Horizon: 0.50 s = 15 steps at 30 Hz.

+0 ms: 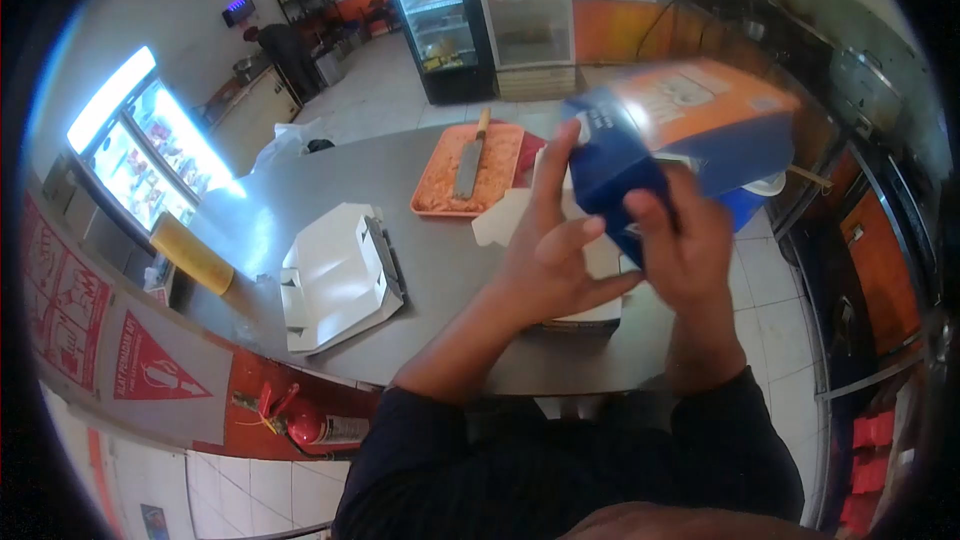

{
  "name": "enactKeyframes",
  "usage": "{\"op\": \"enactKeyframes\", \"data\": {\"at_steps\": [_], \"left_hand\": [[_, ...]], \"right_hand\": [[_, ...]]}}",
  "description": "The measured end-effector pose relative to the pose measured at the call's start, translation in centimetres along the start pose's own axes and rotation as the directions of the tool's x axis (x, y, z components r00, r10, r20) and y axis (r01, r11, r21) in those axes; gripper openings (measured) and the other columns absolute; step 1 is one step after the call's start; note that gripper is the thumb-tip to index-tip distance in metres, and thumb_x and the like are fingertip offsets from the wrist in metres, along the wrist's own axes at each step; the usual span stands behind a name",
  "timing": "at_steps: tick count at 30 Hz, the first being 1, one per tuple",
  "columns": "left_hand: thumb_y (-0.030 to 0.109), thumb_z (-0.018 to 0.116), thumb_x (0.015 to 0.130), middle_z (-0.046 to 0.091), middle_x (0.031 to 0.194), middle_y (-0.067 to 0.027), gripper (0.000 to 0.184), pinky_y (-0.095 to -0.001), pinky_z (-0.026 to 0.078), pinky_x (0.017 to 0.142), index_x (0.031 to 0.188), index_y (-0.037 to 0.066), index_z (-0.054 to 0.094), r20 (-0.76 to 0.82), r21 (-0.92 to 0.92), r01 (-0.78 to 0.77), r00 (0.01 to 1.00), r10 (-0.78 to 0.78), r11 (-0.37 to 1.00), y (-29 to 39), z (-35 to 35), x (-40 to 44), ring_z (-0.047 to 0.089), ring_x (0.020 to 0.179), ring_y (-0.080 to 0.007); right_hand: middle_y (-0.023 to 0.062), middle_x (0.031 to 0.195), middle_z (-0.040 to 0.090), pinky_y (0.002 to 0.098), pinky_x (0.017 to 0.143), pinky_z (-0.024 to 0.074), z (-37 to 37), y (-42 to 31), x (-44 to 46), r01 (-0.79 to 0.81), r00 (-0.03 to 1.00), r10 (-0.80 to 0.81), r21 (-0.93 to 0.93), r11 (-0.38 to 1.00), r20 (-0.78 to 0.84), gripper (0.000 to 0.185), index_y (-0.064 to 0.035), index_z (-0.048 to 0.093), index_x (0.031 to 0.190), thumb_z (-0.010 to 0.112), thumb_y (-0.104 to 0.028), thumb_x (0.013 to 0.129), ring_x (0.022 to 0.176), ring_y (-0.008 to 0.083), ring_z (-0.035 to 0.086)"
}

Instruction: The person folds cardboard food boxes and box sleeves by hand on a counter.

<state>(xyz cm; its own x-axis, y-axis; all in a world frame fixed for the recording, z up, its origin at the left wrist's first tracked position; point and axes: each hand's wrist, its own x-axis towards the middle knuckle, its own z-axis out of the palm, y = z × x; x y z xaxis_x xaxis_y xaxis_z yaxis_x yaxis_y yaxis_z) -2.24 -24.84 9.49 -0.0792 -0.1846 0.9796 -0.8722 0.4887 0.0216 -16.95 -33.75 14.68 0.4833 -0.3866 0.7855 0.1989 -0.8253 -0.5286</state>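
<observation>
A blue and orange cardboard food box [690,115] is held tilted above the right part of the steel table. My right hand [690,245] grips its near blue end, with the thumb and fingers closed on it. My left hand [545,265] is beside that end, its fingers spread and the index finger up along the box's left edge; whether it touches is unclear. Below my hands another white-lined open box [500,220] is partly hidden. Left of my hands, an unfolded white box [335,275] lies open on the table [440,315].
An orange tray [418,202] holds a pinkish-orange mass, with a wooden-handled flat blade [468,168] lying across it. A yellow roll [192,252] stands at the table's left. Display fridges [440,20] line the back. A person [288,55] bends over a far counter.
</observation>
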Motion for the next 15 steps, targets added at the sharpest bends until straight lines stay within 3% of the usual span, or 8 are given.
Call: {"op": "enactKeyframes", "data": {"at_steps": [1, 3, 4, 6, 8, 11, 14, 15], "left_hand": [[0.03, 0.095, 0.064, 0.027, 0.155, -0.0352, 0.093, -0.0655, 0.036, 0.11, 0.139, 0.025, 0.041, 0.005, 0.005, 0.019, 1.0, -0.019, 1.0, 0.2, -0.9, -1.2, 0.032, 0.141, -0.0599], [0.036, 0.095, 0.064, 0.035, 0.153, -0.0321, 0.082, -0.0634, 0.038, 0.109, 0.132, 0.02, 0.053, 0.014, 0.016, 0.058, 0.998, -0.058, 0.998, 0.6, -2.6, -3.7, 0.04, 0.137, -0.0551], [0.037, 0.095, 0.065, 0.039, 0.152, -0.0306, 0.074, -0.0621, 0.039, 0.108, 0.126, 0.018, 0.058, 0.114, 0.143, 0.114, 0.985, -0.131, 0.983, 1.3, -5.3, -5.4, 0.044, 0.134, -0.0518], [0.037, 0.092, 0.068, 0.045, 0.149, -0.0265, 0.058, -0.0587, 0.042, 0.106, 0.115, 0.015, 0.066, 0.228, 0.314, 0.267, 0.91, -0.345, 0.911, 2.5, -8.5, -8.6, 0.051, 0.128, -0.045], [0.036, 0.09, 0.073, 0.051, 0.146, -0.0215, 0.043, -0.0544, 0.045, 0.103, 0.103, 0.012, 0.071, 0.265, 0.401, 0.465, 0.766, -0.586, 0.79, 2.9, -9.9, -11.6, 0.056, 0.122, -0.038], [0.03, 0.086, 0.078, 0.056, 0.14, -0.0168, 0.037, -0.047, 0.05, 0.099, 0.105, 0.011, 0.069, 0.388, 0.362, 0.623, 0.576, -0.72, 0.693, 3.2, -9.8, -13.4, 0.06, 0.118, -0.0332], [0.027, 0.083, 0.081, 0.059, 0.134, -0.0143, 0.034, -0.0435, 0.054, 0.092, 0.107, 0.01, 0.07, 0.46, 0.438, 0.509, 0.582, -0.671, 0.741, 3.1, -8.6, -16.7, 0.063, 0.113, -0.0339], [0.026, 0.083, 0.081, 0.06, 0.132, -0.0144, 0.035, -0.0432, 0.055, 0.09, 0.109, 0.01, 0.07, 0.452, 0.43, 0.563, 0.543, -0.708, 0.706, 3.7, -7.9, -16.8, 0.064, 0.113, -0.0342]], "right_hand": [[0.0114, 0.079, 0.067, 0.0313, 0.063, 0.0491, -0.3, -0.1, -0.4, -0.129, 0.992, 0.129, 0.074, 0.989, -0.001, 0.033, -0.0024, 0.068, 0.11, 0.07, -0.033, 0.098, 0.071, 0.0171, 0.066], [0.0022, 0.075, 0.067, 0.0248, 0.061, 0.0478, -2.6, 2.2, -1.3, -0.111, 0.982, 0.098, -0.073, 0.991, -0.16, 0.024, -0.0037, 0.07, 0.102, 0.071, -0.027, 0.099, 0.066, 0.0076, 0.06], [0.0004, 0.08, 0.069, 0.0227, 0.064, 0.0486, -4.0, 2.8, -1.9, -0.25, 0.939, 0.274, 0.134, 0.959, -0.207, 0.023, -0.004, 0.071, 0.102, 0.07, -0.027, 0.1, 0.069, 0.0071, 0.061], [0.0003, 0.084, 0.069, 0.0214, 0.066, 0.049, -5.9, 4.6, -2.3, -0.131, 0.835, 0.162, 0.096, 0.987, -0.526, 0.028, -0.0026, 0.072, 0.105, 0.067, -0.03, 0.102, 0.071, 0.0077, 0.062], [0.0029, 0.089, 0.07, 0.021, 0.071, 0.0506, -9.9, 5.4, -3.3, -0.177, 0.82, 0.174, 0.047, 0.983, -0.544, 0.036, -0.0005, 0.071, 0.113, 0.063, -0.035, 0.104, 0.076, 0.0088, 0.064], [0.0055, 0.094, 0.072, 0.0211, 0.074, 0.0514, -13.8, 5.1, -5.1, -0.214, 0.928, 0.192, -0.035, 0.976, -0.319, 0.041, 0.0002, 0.069, 0.12, 0.061, -0.037, 0.105, 0.08, 0.0102, 0.067], [0.0118, 0.103, 0.071, 0.0284, 0.086, 0.0519, -14.5, 2.8, -5.9, -0.287, 0.951, 0.272, -0.096, 0.953, -0.146, 0.04, 0.0, 0.067, 0.123, 0.063, -0.033, 0.103, 0.092, 0.0149, 0.067], [0.0128, 0.104, 0.07, 0.0299, 0.088, 0.0517, -14.3, 2.0, -6.0, -0.288, 0.955, 0.275, -0.113, 0.951, -0.115, 0.039, 0.0, 0.066, 0.124, 0.064, -0.032, 0.102, 0.094, 0.0157, 0.067]]}}
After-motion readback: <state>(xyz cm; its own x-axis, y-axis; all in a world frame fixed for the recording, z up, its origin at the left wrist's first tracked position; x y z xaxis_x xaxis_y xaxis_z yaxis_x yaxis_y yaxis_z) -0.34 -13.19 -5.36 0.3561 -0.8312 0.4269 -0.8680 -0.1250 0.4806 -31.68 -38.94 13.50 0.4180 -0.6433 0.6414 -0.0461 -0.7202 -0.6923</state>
